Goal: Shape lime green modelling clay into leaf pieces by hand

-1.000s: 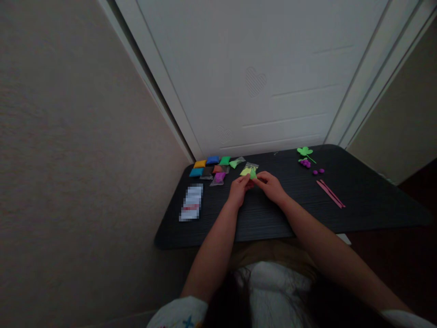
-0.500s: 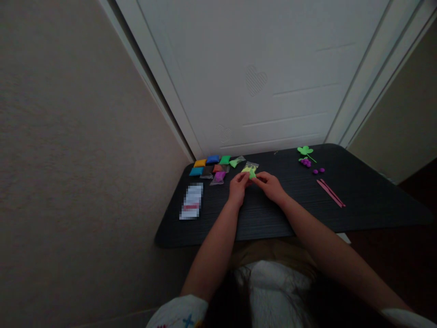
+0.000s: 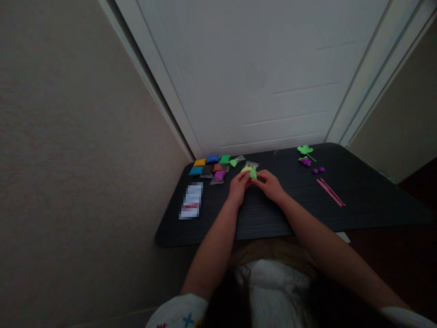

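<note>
A small piece of light green modelling clay [image 3: 253,173] is pinched between my two hands over the middle of the dark table. My left hand [image 3: 238,186] has its fingers closed on the clay's left side. From the right, my right hand [image 3: 271,184] grips the same piece with thumb and fingers. Part of the clay is hidden by the fingertips. Just behind the hands lies a clear packet of yellow clay [image 3: 250,166]. An opened packet with light green clay [image 3: 234,162] rests to its left.
Several coloured clay packets [image 3: 212,159] lie at the table's back left, with a blurred white sheet or phone [image 3: 191,201] in front. At the right are a green clover shape [image 3: 305,150], a purple ball cluster [image 3: 305,162], two purple balls [image 3: 315,171] and pink tools [image 3: 329,192].
The green clay shows a slightly different outline between my fingers, and my right fingers have shifted a little. Everything else on the table stays where it was.
</note>
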`<action>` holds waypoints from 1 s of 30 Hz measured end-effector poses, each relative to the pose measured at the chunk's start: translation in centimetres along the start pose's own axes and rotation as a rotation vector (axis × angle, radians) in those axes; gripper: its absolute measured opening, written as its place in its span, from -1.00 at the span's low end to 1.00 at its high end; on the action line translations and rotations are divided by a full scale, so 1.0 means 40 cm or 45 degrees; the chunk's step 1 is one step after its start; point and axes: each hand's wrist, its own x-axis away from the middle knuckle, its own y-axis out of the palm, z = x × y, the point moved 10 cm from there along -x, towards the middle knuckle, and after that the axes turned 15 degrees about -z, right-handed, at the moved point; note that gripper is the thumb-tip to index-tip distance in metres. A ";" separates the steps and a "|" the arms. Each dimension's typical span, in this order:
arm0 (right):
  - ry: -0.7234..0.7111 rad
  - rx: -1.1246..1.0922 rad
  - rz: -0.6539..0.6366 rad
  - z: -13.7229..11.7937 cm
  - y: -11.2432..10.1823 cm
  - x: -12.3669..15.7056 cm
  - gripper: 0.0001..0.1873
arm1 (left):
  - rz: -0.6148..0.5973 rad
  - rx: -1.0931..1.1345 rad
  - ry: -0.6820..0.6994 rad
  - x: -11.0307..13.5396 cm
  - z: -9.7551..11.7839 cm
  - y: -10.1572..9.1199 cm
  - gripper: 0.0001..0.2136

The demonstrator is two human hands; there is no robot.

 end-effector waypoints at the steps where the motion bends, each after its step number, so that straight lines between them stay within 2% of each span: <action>1: 0.000 0.007 -0.003 0.000 0.000 0.000 -0.77 | 0.001 0.000 -0.002 0.000 0.000 0.000 -0.72; 10: -0.027 0.061 -0.043 -0.014 0.006 0.001 -0.72 | 0.060 -0.041 -0.042 0.004 -0.003 -0.008 -0.74; 13: -0.035 0.069 -0.033 -0.014 0.003 0.001 -0.78 | 0.018 -0.037 -0.043 0.003 -0.003 0.001 -0.75; 17: -0.058 0.055 -0.005 -0.016 -0.002 0.002 -0.75 | -0.049 -0.019 -0.061 0.003 -0.003 0.016 -0.75; 30: -0.065 0.155 0.011 -0.028 -0.002 0.005 -0.75 | 0.000 -0.020 -0.099 0.004 -0.013 0.004 -0.72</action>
